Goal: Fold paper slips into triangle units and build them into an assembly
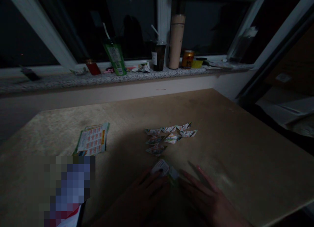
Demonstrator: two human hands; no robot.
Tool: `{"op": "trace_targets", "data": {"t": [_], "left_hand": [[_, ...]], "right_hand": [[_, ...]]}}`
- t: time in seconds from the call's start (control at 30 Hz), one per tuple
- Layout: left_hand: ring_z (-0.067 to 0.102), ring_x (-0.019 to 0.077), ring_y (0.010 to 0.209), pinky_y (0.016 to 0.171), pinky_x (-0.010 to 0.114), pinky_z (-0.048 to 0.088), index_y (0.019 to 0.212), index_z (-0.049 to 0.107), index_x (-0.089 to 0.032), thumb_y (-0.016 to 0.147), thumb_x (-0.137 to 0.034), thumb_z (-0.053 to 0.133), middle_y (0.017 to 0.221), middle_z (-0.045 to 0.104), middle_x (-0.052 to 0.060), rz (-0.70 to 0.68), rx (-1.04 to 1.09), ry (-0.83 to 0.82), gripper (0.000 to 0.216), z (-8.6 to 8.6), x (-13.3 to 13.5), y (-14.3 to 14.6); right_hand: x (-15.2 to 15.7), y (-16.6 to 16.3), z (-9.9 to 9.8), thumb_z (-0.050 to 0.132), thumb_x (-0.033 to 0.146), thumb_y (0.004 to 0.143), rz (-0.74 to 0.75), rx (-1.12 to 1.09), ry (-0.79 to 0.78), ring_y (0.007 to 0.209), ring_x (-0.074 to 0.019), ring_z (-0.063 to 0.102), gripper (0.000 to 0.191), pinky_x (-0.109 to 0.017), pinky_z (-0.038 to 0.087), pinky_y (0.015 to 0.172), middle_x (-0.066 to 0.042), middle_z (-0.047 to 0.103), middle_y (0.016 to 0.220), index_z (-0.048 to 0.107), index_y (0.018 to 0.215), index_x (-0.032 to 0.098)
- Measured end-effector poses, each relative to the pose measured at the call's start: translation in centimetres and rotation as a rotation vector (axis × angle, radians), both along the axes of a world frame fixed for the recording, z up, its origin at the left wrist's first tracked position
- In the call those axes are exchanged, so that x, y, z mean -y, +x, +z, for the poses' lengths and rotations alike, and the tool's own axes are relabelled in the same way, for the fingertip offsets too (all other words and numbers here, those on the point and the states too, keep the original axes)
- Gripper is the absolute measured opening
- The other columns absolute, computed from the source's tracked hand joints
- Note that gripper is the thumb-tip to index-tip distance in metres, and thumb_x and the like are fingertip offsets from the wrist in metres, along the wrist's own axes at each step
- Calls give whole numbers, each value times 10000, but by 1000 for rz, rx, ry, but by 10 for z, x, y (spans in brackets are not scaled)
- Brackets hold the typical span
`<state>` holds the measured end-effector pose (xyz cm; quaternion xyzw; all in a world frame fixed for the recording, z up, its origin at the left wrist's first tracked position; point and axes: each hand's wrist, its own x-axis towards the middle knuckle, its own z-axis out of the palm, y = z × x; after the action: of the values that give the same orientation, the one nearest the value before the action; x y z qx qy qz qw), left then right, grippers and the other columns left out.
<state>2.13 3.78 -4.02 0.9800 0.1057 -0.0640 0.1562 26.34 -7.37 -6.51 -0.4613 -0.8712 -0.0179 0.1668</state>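
Note:
In the dim head view, a small printed paper slip (160, 167) with a greenish folded part (173, 174) is low in the middle, over the table. My left hand (150, 189) has its fingers over the slip's left and near side, holding it; the thumb is hidden. At the slip's right, my right hand (206, 196) has its fingers stretched out and apart, the fingertips close to the green part. Whether they touch it, I cannot tell. Just beyond both hands lie several small folded paper boats (157, 150), grouped in loose rows.
A stack of printed slips (92, 140) lies on the table (235, 138) to the left. Nearer, a blurred-out object (73, 187) covers the lower left. Along the windowsill (137, 77) stand a green pouch (116, 58), a dark cup (158, 56), a tall flask (176, 42) and a can (187, 59).

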Motion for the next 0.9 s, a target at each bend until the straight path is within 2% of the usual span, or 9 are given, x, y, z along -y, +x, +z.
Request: {"op": "trace_targets", "data": {"t": [0.1, 0.27, 0.47, 0.6, 0.73, 0.9], "left_hand": [[299, 276, 1350, 1122, 477, 208, 1439, 277, -184, 827, -369, 657, 1471, 371, 84, 9, 24, 12, 744, -2, 1, 0], [351, 271, 1326, 1097, 424, 295, 1418, 316, -185, 818, -311, 672, 1469, 374, 81, -50, 12, -15, 708, 0, 2, 2], [446, 260, 1265, 1059, 383, 365, 1350, 414, -166, 818, -254, 657, 1394, 481, 110, -37, 55, -30, 592, 2, 5, 2], [482, 252, 1235, 1059, 375, 374, 1321, 444, -140, 814, -180, 649, 1365, 518, 98, -39, 83, 24, 548, -1, 7, 1], [513, 219, 1205, 1071, 366, 361, 1303, 461, -163, 847, -116, 581, 1338, 550, 68, -42, 133, 70, 474, -7, 6, -1], [516, 211, 1200, 1062, 375, 371, 1285, 477, -199, 886, -140, 535, 1312, 574, 43, 4, 172, 116, 407, -10, 7, -2]], "right_hand": [[5, -6, -6, 474, 186, 937, 65, -31, 83, 1210, -190, 516, 293, -434, 234, 1140, -51, 667, 1160, 578, 1209, 151], [10, -13, -11, 440, 170, 960, 117, 2, 119, 1097, -171, 607, 266, -397, 379, 1080, -14, 693, 1106, 606, 1165, 209], [1, -20, -17, 425, 192, 962, 38, 8, 166, 1190, -203, 533, 320, -417, 332, 1104, -76, 610, 1244, 534, 1251, 109], [-3, -24, -17, 426, 214, 961, 32, 25, 103, 1159, -193, 558, 323, -392, 353, 1092, -62, 617, 1237, 539, 1249, 120], [-2, -23, -15, 444, 150, 939, 50, -5, 101, 1145, -198, 567, 326, -398, 391, 1063, -64, 640, 1204, 541, 1249, 122], [-6, -23, -7, 428, 170, 952, 69, -61, -3, 1121, -195, 582, 310, -373, 422, 1025, -58, 652, 1188, 552, 1236, 149]]}}
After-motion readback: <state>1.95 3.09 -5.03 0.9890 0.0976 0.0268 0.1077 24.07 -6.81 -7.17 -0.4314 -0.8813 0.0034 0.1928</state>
